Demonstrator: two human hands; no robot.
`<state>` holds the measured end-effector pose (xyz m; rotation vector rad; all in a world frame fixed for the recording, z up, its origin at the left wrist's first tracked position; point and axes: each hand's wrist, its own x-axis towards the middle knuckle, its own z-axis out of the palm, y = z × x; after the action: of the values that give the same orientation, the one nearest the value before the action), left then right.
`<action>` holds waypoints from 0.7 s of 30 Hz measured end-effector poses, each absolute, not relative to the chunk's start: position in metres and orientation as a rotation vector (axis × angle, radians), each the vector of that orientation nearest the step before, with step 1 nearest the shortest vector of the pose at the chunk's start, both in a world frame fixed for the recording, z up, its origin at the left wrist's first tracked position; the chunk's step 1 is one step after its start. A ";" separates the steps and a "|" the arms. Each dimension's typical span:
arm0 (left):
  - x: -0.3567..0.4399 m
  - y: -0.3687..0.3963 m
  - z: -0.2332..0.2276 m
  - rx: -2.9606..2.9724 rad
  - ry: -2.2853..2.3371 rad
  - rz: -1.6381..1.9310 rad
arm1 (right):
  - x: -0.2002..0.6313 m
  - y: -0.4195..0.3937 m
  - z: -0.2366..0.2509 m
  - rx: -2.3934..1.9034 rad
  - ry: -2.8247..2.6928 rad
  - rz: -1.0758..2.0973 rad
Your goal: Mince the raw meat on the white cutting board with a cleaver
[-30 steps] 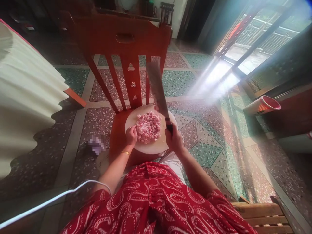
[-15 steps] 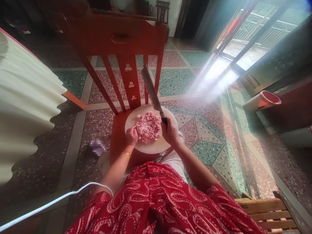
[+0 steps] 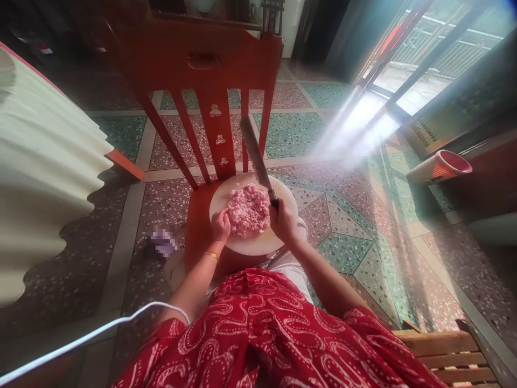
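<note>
A mound of minced meat (image 3: 248, 211) lies on a round white chopping board (image 3: 220, 194), which rests on the seat of a red wooden chair (image 3: 196, 215). At the mound's left edge is my left hand (image 3: 221, 226), its fingers curled in against the meat; whether they pinch any of it is hidden. My right hand (image 3: 283, 221) grips the black handle of a cleaver (image 3: 255, 151) over the board's right side. The long dark blade points up and away from me, tilted left, its lower part close to the meat.
The chair's slatted back (image 3: 218, 134) rises behind the board. A pale pleated cloth (image 3: 44, 178) hangs at left, and a white cable (image 3: 81, 339) crosses at lower left. On the right stand a bin (image 3: 440, 167) and, nearer me, a slatted wooden seat (image 3: 448, 350).
The whole view has shifted slightly. Both hands keep nearly the same places, the cleaver still raised in my right hand and my left hand still at the meat's edge.
</note>
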<state>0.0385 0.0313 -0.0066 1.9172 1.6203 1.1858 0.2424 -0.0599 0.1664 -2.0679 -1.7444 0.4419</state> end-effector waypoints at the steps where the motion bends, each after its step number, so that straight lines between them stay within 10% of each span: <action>1: 0.038 0.031 -0.006 1.914 1.628 1.176 | 0.242 -0.062 0.156 -2.148 -1.755 0.529; 21: 0.035 0.031 -0.002 1.914 1.584 1.146 | 0.260 -0.052 0.159 -2.336 -1.776 0.683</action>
<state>0.0353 0.0313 -0.0024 1.9136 1.5842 1.1463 0.2599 -0.0520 0.1592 -2.3365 -1.7759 0.6829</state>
